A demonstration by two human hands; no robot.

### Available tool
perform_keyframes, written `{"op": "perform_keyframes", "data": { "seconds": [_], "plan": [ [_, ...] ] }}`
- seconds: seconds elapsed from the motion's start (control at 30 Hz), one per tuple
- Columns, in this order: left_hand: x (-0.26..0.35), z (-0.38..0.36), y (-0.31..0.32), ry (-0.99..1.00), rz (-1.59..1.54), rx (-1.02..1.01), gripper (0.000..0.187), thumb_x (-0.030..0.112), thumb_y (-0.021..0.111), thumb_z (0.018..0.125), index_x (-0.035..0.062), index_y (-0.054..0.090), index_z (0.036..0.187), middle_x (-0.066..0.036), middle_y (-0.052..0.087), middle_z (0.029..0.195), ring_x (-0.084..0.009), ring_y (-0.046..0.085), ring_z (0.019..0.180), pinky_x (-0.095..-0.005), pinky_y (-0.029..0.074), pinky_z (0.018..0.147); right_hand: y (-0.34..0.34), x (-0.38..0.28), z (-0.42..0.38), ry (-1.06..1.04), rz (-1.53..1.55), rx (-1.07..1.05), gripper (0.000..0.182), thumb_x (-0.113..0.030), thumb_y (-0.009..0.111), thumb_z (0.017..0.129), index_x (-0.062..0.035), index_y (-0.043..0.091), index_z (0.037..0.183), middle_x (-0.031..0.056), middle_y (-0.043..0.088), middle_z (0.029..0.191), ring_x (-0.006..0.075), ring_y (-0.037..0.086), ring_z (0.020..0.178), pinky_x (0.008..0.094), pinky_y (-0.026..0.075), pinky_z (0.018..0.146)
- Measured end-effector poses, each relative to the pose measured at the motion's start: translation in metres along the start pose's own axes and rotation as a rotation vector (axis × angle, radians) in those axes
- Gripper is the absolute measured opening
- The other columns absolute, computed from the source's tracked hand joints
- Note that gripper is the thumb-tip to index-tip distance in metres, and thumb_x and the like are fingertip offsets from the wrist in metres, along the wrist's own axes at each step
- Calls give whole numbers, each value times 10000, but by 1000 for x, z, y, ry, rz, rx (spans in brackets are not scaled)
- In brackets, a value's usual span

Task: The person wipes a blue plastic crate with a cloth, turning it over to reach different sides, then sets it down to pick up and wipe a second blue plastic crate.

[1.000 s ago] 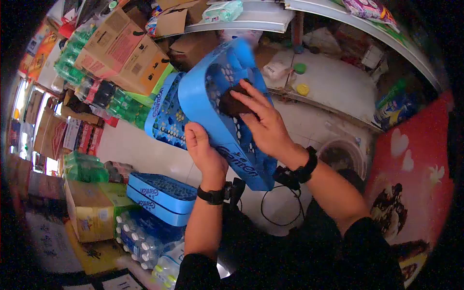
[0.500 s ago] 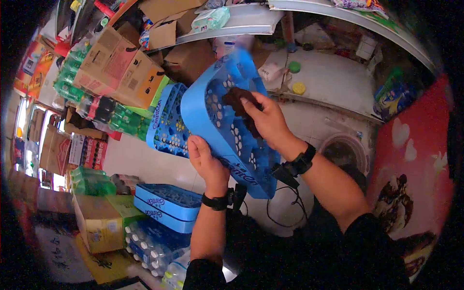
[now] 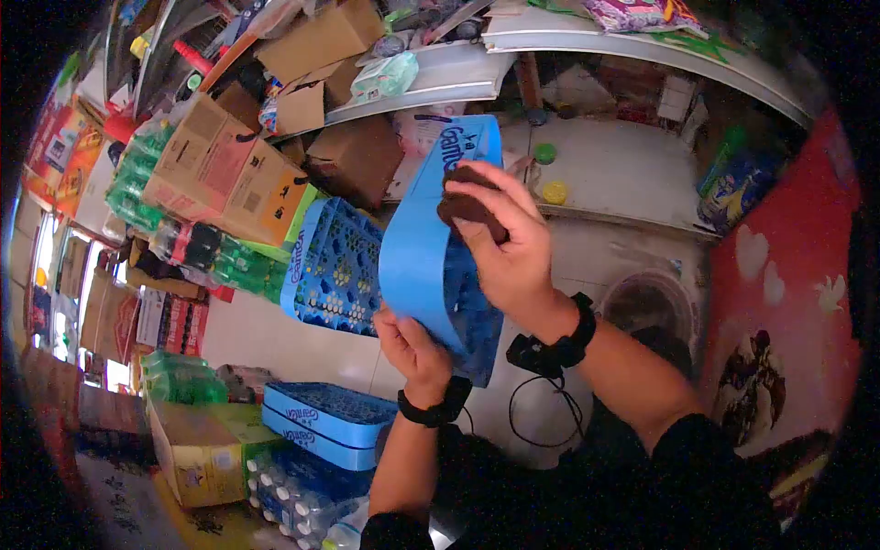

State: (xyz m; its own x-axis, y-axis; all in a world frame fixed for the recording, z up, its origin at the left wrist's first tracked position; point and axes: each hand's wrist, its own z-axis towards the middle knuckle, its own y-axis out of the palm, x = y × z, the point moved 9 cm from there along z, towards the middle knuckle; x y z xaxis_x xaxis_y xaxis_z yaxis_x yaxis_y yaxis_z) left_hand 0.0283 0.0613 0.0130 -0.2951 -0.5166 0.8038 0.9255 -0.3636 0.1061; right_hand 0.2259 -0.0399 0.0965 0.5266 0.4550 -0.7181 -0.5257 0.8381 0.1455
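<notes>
We see a brown box (image 3: 220, 165) far to the left of the held tray (image 3: 417, 247). Below and left of the held tray, two stacked trays (image 3: 321, 431) sit flat. Just left of the held tray is one more blue tray (image 3: 335, 275), with its holes facing us.

Our left hand (image 3: 415, 356) is curled tight on the low edge of the held tray. The held tray is up in front of us, and it has just turned: half a second ago we saw lots of its holes, and now its smooth outside wall faces us, with the letters near the top.

Our right hand (image 3: 518, 247) pinches a brown cloth (image 3: 470, 200), which has gone up from the holes to the rim, close to the letters. So we think the wiping is now at the rim, not inside. A round yellow thing (image 3: 555, 192) is right of the held tray.
</notes>
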Motion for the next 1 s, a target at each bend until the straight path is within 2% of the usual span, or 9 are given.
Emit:
{"op": "perform_keyframes", "data": {
  "seconds": [0.07, 0.17, 0.3, 0.33, 0.43, 0.57, 0.77, 0.93, 1.0],
  "plan": [
    [7, -4, 4, 166, 59, -53, 733, 544, 843, 803, 26, 479, 1172, -89, 548, 1102, -210, 544, 1017, -362, 457, 911, 4, 1, -4, 15, 60, -43, 336, -24, 749, 815, -54, 737, 1150, 153, 661, 1258, 328, 635, 1115, 391, 504, 981],
    [14, -11, 5, 319, 308, -19, 1070, 582, 965, 570, -19, 451, 1290, -138, 568, 1187, -254, 576, 1094, -407, 491, 932, 7, -23, -8, -93, 49, -74, 394, -10, 763, 764, -65, 737, 1153, 146, 662, 1261, 341, 638, 1091, 413, 516, 954],
    [29, -6, 0, 356, 392, -60, 984, 442, 922, 643, -38, 411, 1334, -165, 569, 1201, -275, 606, 1051, -408, 518, 898, 7, -50, -6, -312, 52, -122, 447, -6, 772, 727, -77, 733, 1167, 152, 657, 1280, 352, 636, 1070, 424, 515, 949],
    [36, -4, -3, 400, 390, -82, 960, 422, 907, 661, -40, 408, 1338, -173, 567, 1217, -275, 604, 1085, -411, 515, 935, 7, -52, -5, -352, 27, -140, 479, -15, 781, 714, -95, 729, 1184, 143, 655, 1292, 346, 628, 1070, 420, 512, 949],
    [30, 2, -10, 200, 171, -183, 1122, 464, 907, 705, -48, 293, 1492, -200, 477, 1417, -330, 523, 1285, -470, 449, 1079, 1, -39, 3, -415, -110, -95, 413, -16, 748, 762, -105, 742, 1165, 133, 673, 1283, 306, 635, 1021, 400, 500, 929],
    [31, -3, -12, 128, 101, -252, 1151, 513, 882, 726, -23, 257, 1530, -213, 421, 1487, -350, 476, 1346, -508, 429, 1109, -38, 1, 31, -307, -399, 51, 349, -43, 716, 827, -94, 746, 1171, 150, 673, 1273, 326, 631, 1026, 395, 504, 938],
    [28, -10, -17, 161, 130, -314, 1148, 540, 860, 750, -22, 245, 1541, -209, 408, 1498, -369, 482, 1323, -535, 419, 1112, -94, 72, 51, 44, -258, 335, 317, -94, 694, 862, -79, 735, 1177, 188, 645, 1174, 338, 630, 1081, 392, 514, 941],
    [12, -3, -23, 50, -76, -124, 1017, 439, 869, 750, -21, 345, 1490, -191, 495, 1415, -342, 527, 1272, -546, 457, 1075, -39, 18, 22, -102, -240, 113, 340, -18, 711, 837, -63, 733, 1173, 167, 641, 1132, 305, 651, 1022, 357, 528, 898],
    [5, 0, -29, -4, -127, -66, 1041, 493, 870, 733, -7, 352, 1486, -178, 478, 1429, -331, 514, 1285, -511, 442, 1082, -5, -6, -1, -208, -148, -66, 360, 18, 731, 817, -56, 730, 1170, 152, 649, 1135, 289, 659, 1027, 348, 536, 889]
  ]
}}
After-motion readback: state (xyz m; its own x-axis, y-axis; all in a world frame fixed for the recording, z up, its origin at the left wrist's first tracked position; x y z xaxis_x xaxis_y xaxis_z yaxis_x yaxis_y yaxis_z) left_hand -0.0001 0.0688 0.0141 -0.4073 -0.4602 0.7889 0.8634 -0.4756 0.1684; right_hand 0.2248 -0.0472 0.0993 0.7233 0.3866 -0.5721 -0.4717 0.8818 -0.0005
